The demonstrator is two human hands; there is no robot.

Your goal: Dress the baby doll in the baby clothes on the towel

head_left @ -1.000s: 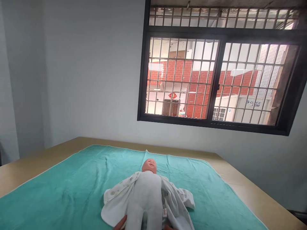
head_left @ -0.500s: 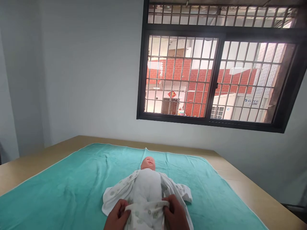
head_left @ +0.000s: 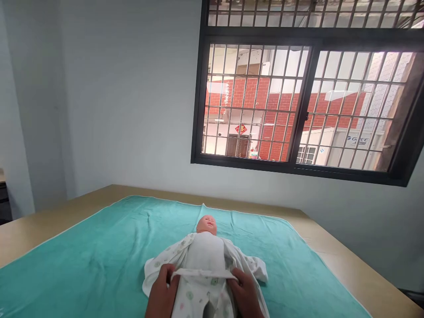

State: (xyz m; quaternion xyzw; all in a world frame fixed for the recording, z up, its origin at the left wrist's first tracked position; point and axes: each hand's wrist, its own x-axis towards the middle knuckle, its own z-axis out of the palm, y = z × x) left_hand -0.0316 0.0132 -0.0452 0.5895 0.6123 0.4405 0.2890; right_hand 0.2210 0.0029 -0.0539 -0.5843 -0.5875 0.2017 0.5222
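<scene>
A baby doll lies on its back, its head toward the wall. Its arms are in the sleeves of an open white printed baby jacket. Across the doll's lower body my two hands stretch the waistband of white printed baby pants. My left hand pinches the band at its left end, and my right hand grips the right end. Between them the band stands raised off the doll's belly. The doll's legs are hidden under the cloth, and the lower part of the pants runs out of view.
A green blanket with a pale edge covers much of the tan table. Behind it is a grey wall with a barred, dark-framed window.
Both hands have drawn the waistband slightly upward toward the doll's chest and lifted it, so a dark gap shows lower in the cloth. The camera view has shifted a little.
</scene>
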